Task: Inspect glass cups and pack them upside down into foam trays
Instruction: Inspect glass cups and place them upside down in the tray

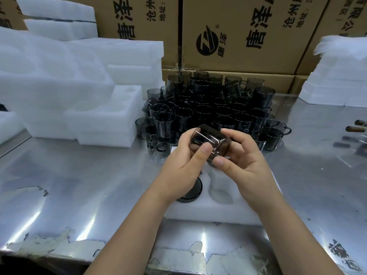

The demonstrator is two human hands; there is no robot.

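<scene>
A smoky grey glass cup (213,142) is held tilted on its side between both hands, above a white foam tray (214,212). My left hand (182,165) grips its left side with the thumb across the wall. My right hand (244,165) grips the right side, thumb under the rim. One dark cup (191,192) stands upside down in the tray's left pocket, partly hidden by my left wrist. The pocket beside it (221,192) holds nothing. A dense pile of matching grey cups (214,110) stands behind my hands.
Stacks of white foam trays (83,96) fill the left side, more foam (337,76) at the right. Printed cardboard boxes (238,36) wall off the back. The steel table (89,185) has worn film along its front edge. Dark tool handles (357,128) lie at far right.
</scene>
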